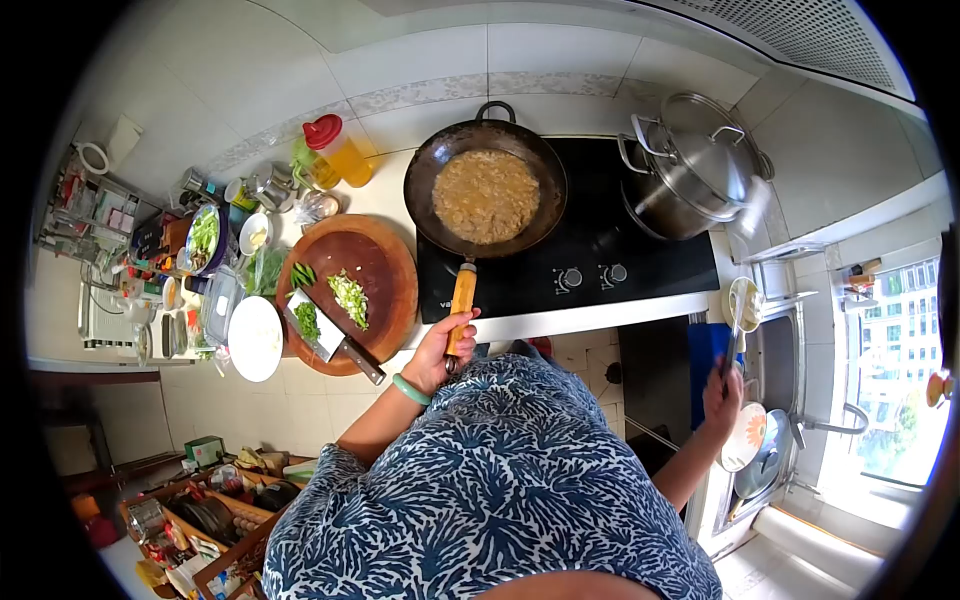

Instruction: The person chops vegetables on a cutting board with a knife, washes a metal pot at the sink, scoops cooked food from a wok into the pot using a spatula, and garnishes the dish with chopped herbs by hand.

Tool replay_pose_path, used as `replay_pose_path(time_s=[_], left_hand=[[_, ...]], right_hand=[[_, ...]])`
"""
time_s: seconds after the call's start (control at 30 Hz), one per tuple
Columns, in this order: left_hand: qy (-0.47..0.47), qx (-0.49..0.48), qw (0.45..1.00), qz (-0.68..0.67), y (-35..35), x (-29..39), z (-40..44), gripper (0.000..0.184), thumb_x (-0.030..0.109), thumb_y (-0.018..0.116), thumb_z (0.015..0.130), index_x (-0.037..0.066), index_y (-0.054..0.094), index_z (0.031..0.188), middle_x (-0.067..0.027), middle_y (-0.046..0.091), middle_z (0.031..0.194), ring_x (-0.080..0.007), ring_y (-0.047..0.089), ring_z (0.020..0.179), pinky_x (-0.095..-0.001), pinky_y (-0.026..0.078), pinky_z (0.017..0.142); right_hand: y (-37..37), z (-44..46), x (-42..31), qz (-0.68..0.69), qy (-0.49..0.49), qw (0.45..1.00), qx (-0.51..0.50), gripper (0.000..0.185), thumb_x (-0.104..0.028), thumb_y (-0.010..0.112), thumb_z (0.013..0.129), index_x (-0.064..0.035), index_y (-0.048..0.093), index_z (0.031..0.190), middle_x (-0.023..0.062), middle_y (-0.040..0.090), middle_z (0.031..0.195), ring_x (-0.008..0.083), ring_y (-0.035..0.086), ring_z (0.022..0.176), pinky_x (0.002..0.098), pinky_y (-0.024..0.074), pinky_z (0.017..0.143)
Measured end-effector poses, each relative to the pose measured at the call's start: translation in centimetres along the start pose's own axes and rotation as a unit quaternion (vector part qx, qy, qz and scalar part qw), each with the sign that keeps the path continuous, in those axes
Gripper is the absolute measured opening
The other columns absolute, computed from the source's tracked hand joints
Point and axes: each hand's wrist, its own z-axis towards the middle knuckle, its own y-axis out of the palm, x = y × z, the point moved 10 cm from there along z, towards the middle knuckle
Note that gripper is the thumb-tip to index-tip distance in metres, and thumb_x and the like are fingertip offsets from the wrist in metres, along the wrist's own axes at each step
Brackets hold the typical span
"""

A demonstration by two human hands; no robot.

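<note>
The wok (552,178) sits on the black stove top (520,284), over to the left side of it, with wet brown food (487,195) spread across its bottom. The left hand (443,350) is wrapped around the wooden handle (463,290) of the wok. The right hand (722,398) is well apart from it, far over to the right, and it is closed around a long tool (739,320). The top end of that tool is at a small bowl (753,304) near the sink. I can't tell if it dips in or just passes in front, and I can't tell what is in the bowl.

It looks like the cooking step is in hand: one hand holds the wok steady while the other is busy by the bowl. I think the next move calls for bringing the tool across to the wok with no drips, past the big pot (680,195), with the left hand gripping tight so the wok does not tip.

On the bench (388,185), the round board (392,270) has a pale green chopped heap (350,298), and darker green bits (306,318) lie on the flat blade of the knife (330,336). Those look cut and ready to use
</note>
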Motion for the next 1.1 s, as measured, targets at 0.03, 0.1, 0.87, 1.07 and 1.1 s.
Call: replay_pose_path(time_s=[0.03,0.1,0.87,1.07,1.1], left_hand=[[0.001,-0.006,1.0,0.001,0.0,-0.1,0.1,0.025,0.014,0.059,0.084,0.008,0.051,0.107,0.0002,0.046,0.063,-0.0064,0.038,0.046,-0.0175,0.033,0.04],[0.003,-0.013,1.0,0.005,0.2,-0.2,0.1,0.025,0.015,0.059,0.084,0.008,0.051,0.107,0.0004,0.046,0.064,-0.0063,0.038,0.046,-0.0175,0.033,0.041],[0.028,-0.048,0.998,0.03,1.9,-0.7,-0.4,0.028,0.019,0.056,0.089,0.006,0.046,0.111,-0.0023,0.047,0.072,-0.0038,0.039,0.051,-0.0146,0.034,0.041],[0.037,-0.056,0.997,0.037,2.7,-1.0,-0.6,0.028,0.02,0.056,0.089,0.006,0.045,0.112,-0.0035,0.05,0.072,-0.0038,0.039,0.048,-0.0157,0.032,0.038],[0.036,-0.052,0.997,0.038,2.5,-1.1,-0.7,0.029,0.02,0.056,0.089,0.006,0.045,0.112,-0.0036,0.05,0.072,-0.0039,0.039,0.048,-0.016,0.032,0.038]], right_hand=[[1.5,1.4,-0.1,-0.089,-0.002,0.996,-0.007,0.03,-0.019,0.052,0.087,0.0055,0.056,0.105,-0.0017,0.043,0.055,0.0025,0.027,0.035,0.0153,0.0181,0.034],[8.2,3.8,0.4,-0.21,0.073,0.971,-0.086,0.028,-0.014,0.055,0.084,0.0055,0.057,0.104,-0.002,0.044,0.055,0.0019,0.029,0.036,0.0156,0.0184,0.036],[34.5,26.8,3.9,-0.797,0.159,0.534,-0.234,0.017,-0.017,0.061,0.078,-0.0046,0.059,0.067,0.0106,0.054,0.053,0.0145,0.039,0.032,0.0302,0.0224,0.03],[29.5,25.0,10.9,-0.665,0.07,0.699,-0.255,0.031,-0.032,0.067,0.077,-0.0059,0.069,0.092,0.0058,0.056,0.053,0.0117,0.051,0.043,0.0261,0.0404,0.041],[30.6,24.1,10.9,-0.676,0.001,0.686,-0.27,0.032,-0.032,0.067,0.077,-0.0039,0.068,0.094,0.0116,0.061,0.059,0.0177,0.058,0.049,0.0286,0.0468,0.051]])
